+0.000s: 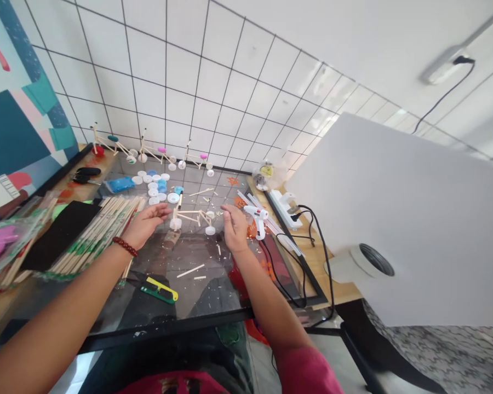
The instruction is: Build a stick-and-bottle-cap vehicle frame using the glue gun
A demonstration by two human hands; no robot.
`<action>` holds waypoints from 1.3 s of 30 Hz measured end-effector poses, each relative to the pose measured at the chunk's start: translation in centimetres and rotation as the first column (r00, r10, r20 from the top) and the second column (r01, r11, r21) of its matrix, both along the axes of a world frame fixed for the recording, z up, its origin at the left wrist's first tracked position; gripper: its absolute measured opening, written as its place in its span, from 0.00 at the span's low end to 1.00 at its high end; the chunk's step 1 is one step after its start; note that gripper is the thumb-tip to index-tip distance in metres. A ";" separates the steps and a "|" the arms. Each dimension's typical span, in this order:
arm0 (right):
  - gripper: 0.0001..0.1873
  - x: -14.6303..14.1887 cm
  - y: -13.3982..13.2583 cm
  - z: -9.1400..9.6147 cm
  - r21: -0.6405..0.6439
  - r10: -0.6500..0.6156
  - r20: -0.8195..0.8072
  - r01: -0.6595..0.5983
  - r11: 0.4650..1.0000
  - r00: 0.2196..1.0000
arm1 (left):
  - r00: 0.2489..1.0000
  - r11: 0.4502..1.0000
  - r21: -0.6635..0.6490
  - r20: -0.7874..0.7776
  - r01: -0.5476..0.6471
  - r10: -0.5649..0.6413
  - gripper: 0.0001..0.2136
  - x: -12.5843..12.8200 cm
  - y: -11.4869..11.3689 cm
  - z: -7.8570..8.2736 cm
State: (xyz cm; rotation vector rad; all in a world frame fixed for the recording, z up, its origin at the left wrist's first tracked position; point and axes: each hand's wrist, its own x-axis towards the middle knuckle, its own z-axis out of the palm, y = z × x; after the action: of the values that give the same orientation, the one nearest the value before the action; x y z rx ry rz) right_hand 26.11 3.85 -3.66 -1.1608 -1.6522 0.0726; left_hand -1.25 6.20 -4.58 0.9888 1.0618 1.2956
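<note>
Left hand open, palm down, fingers spread. Right hand raised, fingertips drawn narrow, nothing visible held. Stick-and-bottle-cap bicycle model lying between hands, on glass tabletop. Hot glue gun just right of right hand. Three upright bicycle models far ahead of hands.

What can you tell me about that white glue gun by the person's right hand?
The hot glue gun has a white plastic-looking body, with a short barrel pointing left and a grip angled down toward the person. It lies on the glass tabletop just right of the right hand, which does not appear to hold it. Long translucent glue sticks lie against or just behind it. A black cord runs nearby, but whether it joins the gun cannot be told.
</note>
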 end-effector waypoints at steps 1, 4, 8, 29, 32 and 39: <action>0.19 0.0 0.0 0.0 0.001 -0.003 0.008 0.003 1.000 1.000 | 1.000 1.000 0.000 -0.003 -0.002 0.002 0.21 0.0 0.0 0.1; 0.19 0.0 -0.1 0.1 -0.004 -0.012 0.034 0.013 1.000 0.999 | 1.000 1.000 -0.012 -0.013 -0.016 0.016 0.21 0.0 0.0 0.3; 0.19 0.0 -0.1 0.0 -0.024 -0.017 0.047 0.019 1.000 0.999 | 1.000 1.000 -0.021 -0.015 -0.021 0.020 0.20 0.1 -0.1 0.6; 0.21 -0.2 -0.1 0.1 -0.084 -0.010 0.046 0.014 0.996 0.999 | 0.999 1.000 0.008 -0.043 -0.006 0.007 0.20 0.1 -0.2 0.6; 0.22 -0.1 -0.1 0.1 -0.089 -0.003 0.051 0.008 0.996 0.999 | 0.999 1.000 0.007 -0.053 -0.001 0.001 0.20 0.0 -0.2 0.6; 0.23 -0.1 -0.1 0.1 -0.090 0.004 0.068 0.002 0.996 0.998 | 0.998 1.000 0.009 -0.060 0.006 -0.005 0.19 0.0 0.0 0.5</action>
State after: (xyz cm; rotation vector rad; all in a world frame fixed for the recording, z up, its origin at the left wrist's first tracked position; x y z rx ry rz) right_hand 26.03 3.72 -3.55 -1.2421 -1.7244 0.1102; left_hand -1.22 6.19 -4.13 1.0424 1.0988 1.2745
